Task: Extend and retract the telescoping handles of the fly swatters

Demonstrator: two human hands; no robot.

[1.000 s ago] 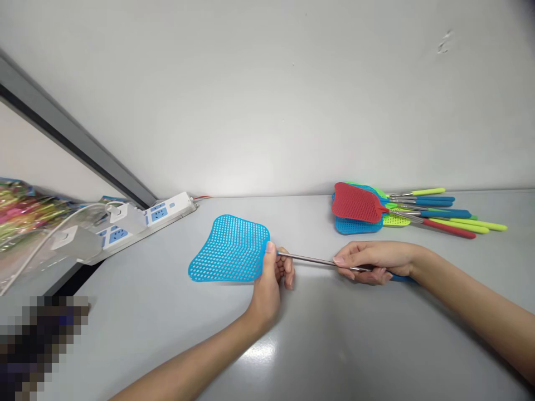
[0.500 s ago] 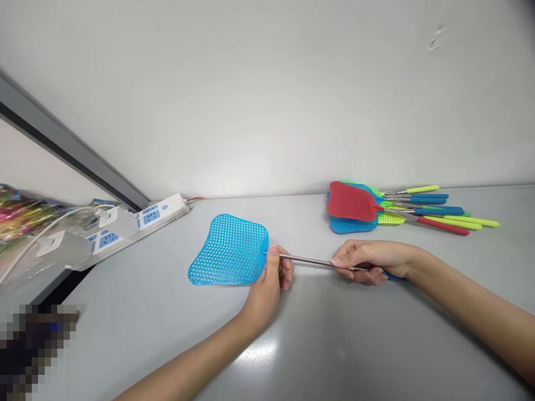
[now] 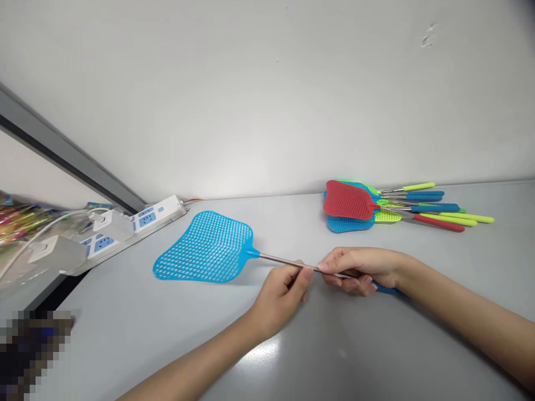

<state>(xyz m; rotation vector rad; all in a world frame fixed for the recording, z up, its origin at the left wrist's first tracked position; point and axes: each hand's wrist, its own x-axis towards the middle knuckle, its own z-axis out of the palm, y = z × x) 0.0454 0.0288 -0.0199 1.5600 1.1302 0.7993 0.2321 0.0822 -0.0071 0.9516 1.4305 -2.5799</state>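
A blue fly swatter (image 3: 209, 248) with a perforated plastic head and a thin metal rod is held up over the grey table, its head pointing left. My left hand (image 3: 284, 295) pinches the rod near its middle. Close beside it, my right hand (image 3: 355, 270) is closed around the rod and the blue grip, which is partly hidden under the palm. Behind my right hand lies a pile of fly swatters (image 3: 351, 201) with red, blue and yellow-green heads, their handles pointing right.
A white power strip (image 3: 167, 210) with plugged-in white adapters (image 3: 54, 253) and a cable lies at the left. Shiny wrapped, colourful items (image 3: 25, 225) are at the far left edge. A pale wall (image 3: 267, 100) rises behind the grey table (image 3: 167, 328).
My left hand has moved right along the rod, from the base of the swatter's head to near my right hand. The swatter's head has shifted left. My right hand keeps its hold.
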